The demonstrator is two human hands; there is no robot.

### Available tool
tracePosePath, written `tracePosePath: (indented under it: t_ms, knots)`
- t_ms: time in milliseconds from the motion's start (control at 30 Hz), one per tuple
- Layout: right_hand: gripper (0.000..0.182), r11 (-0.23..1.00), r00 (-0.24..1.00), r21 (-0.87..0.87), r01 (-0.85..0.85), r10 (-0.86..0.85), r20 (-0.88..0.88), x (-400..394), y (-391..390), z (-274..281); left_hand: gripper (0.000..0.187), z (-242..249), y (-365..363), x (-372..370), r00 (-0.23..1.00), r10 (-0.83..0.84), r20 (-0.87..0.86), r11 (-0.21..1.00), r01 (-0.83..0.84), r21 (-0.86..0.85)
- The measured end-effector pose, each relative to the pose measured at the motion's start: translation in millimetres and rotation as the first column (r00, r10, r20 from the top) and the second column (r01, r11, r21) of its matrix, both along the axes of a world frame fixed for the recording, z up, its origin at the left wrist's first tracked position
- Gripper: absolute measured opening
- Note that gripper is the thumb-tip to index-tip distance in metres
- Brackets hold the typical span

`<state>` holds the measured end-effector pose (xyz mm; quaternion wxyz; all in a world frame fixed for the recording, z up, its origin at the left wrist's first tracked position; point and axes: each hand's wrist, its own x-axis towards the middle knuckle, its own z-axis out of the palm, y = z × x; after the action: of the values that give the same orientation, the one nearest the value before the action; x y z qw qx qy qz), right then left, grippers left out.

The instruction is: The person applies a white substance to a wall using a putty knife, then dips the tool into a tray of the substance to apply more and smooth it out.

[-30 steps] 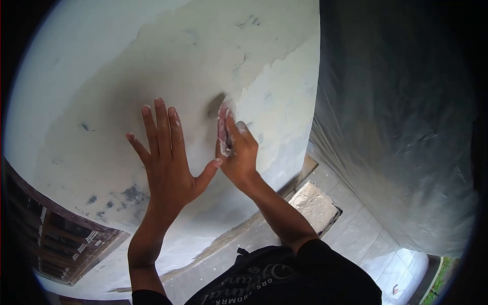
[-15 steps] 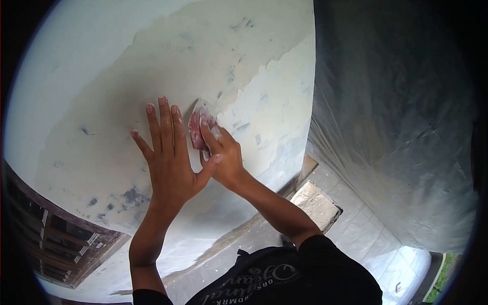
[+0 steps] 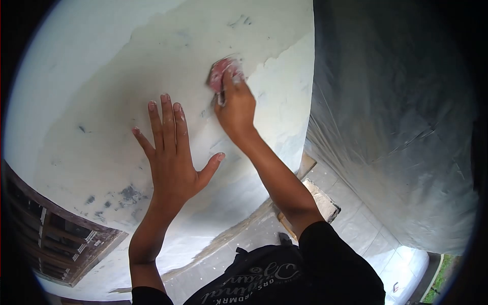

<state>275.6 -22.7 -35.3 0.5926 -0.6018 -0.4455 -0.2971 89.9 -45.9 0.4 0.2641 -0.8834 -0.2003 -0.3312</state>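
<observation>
A pale wall [image 3: 112, 61] with patches of off-white coating and dark smudges fills the left and middle of the view. My left hand [image 3: 171, 157] lies flat on it, fingers spread, with white residue on the fingertips. Higher up and to the right, my right hand [image 3: 237, 104] grips a reddish, white-smeared pad [image 3: 220, 73] against the wall. The pad's underside is hidden, and its outline is slightly blurred.
Translucent plastic sheeting [image 3: 391, 127] hangs on the right. A dark slatted wooden frame [image 3: 61, 241] is at lower left. Below are grey floor tiles [image 3: 356, 213] and a white-crusted block [image 3: 320, 201], partly behind my right arm.
My right hand has moved up and slightly right along the wall with the pad, away from my left thumb. My left hand has stayed nearly in place.
</observation>
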Motion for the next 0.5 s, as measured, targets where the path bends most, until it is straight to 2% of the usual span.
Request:
tracePosePath:
  t_ms: [67, 133, 200, 333, 400, 500]
  knots:
    - [0.06, 0.989, 0.985, -0.035, -0.141, 0.144, 0.09, -48, -12, -28, 0.106, 2, 0, 2, 1.0, -0.007, 0.003, 1.0, 0.007, 0.015]
    - [0.06, 0.934, 0.931, -0.026, -0.357, 0.358, 0.076, -84, -45, -66, 0.107, 1, 0, 1, 0.999, -0.023, 0.032, 1.0, 0.022, 0.02]
    - [0.061, 0.872, 0.872, 0.044, -0.488, 0.486, 0.046, -86, -67, -99, 0.107, 2, 0, -3, 1.0, 0.002, 0.025, 1.0, -0.002, 0.003]
    - [0.057, 0.88, 0.825, 0.043, -0.473, 0.459, -0.33, -38, -85, -99, 0.107, -4, 5, -6, 0.999, 0.038, -0.013, 0.999, -0.038, 0.001]
    - [0.058, 0.919, 0.883, 0.105, -0.379, 0.394, -0.255, -6, -78, -94, 0.107, -7, 8, -1, 0.999, 0.049, -0.011, 0.999, -0.049, 0.014]
    - [0.058, 0.923, 0.869, 0.135, -0.359, 0.384, -0.312, 25, -70, -88, 0.105, -10, 9, 7, 0.999, 0.031, -0.008, 0.999, -0.031, 0.007]
